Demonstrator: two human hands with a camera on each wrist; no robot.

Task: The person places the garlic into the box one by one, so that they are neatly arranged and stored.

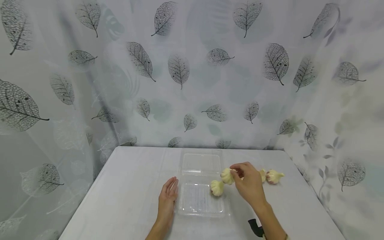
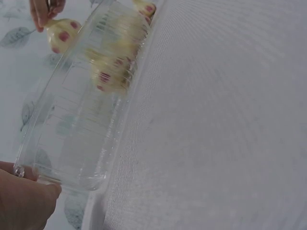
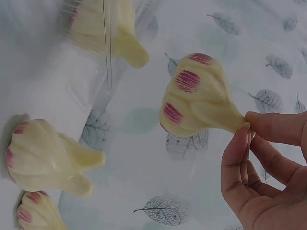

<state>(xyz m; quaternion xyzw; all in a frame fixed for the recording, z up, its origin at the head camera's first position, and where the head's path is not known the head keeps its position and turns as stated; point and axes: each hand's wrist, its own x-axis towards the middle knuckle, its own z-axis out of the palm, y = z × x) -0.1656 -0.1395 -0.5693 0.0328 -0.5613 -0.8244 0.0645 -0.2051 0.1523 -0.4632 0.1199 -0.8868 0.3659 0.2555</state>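
My right hand (image 1: 249, 183) pinches a pale yellow garlic bulb (image 3: 196, 98) with purple patches by its stem, between thumb and fingertips. The bulb is raised above the right side of a clear plastic clamshell container (image 1: 186, 211), which lies unfolded with its lid (image 1: 201, 163) toward the back. Another garlic bulb (image 1: 216, 188) is inside the container at its right side. My left hand (image 1: 168, 198) rests along the container's left edge, fingers extended; in the left wrist view it touches the corner. More garlic bulbs (image 1: 273, 176) lie on the table right of the container, partly hidden by my right hand.
The white table (image 1: 129, 193) ends at a back edge in front of a leaf-patterned curtain (image 1: 192, 66), which also hangs at both sides. Near the right forearm there is a black strap-like piece (image 1: 255, 228).
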